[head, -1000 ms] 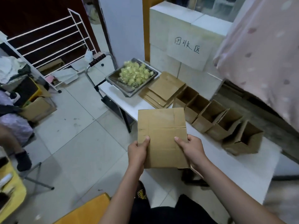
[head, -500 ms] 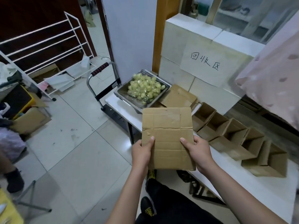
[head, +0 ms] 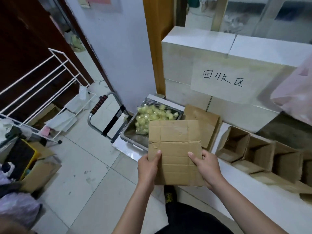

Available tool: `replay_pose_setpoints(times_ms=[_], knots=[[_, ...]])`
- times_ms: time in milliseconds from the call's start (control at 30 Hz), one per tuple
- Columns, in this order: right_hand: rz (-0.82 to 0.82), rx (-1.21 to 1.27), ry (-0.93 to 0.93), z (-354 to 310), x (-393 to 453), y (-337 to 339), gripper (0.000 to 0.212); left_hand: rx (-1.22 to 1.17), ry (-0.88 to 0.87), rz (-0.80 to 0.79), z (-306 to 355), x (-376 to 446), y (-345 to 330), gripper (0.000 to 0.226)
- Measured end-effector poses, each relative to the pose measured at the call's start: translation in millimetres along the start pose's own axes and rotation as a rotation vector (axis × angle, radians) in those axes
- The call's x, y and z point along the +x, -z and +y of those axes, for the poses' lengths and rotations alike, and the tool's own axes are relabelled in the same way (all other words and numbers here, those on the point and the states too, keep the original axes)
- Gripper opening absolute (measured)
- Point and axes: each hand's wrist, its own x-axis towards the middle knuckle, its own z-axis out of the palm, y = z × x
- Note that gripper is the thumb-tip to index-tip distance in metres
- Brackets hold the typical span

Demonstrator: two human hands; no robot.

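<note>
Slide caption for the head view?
Left hand and right hand grip a flattened cardboard box at a table with opened boxes, a flat cardboard stack and a metal tray of yellow pieces.

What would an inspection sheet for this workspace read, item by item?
Surface: white table, partly covered.
Job's things: flattened cardboard box, held above the table's edge; stack of flat cardboard behind it; row of opened boxes lying along the table.
Clutter: metal tray of pale yellow pieces at the table's far end.
Hands: left hand and right hand grip the flattened cardboard box by its side edges, thumbs on top.
Cables: nothing seen.
Surroundings: hand trolley, white wire rack, handwritten paper sign on white blocks, tiled floor.
</note>
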Motion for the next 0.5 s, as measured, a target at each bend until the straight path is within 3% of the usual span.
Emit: replay_pose_setpoints(times_ms=[367, 500], knots=[[0.158, 0.01, -0.056, -37.1, 82.9, -8.9, 0.008, 0.109, -0.031, -0.141, 64.2, 92.6, -46.3, 0.029], [0.26, 0.013, -0.097, -37.1, 97.6, -7.6, 0.005, 0.208, -0.058, -0.222, 74.8, 117.3, -68.6, 0.02]])
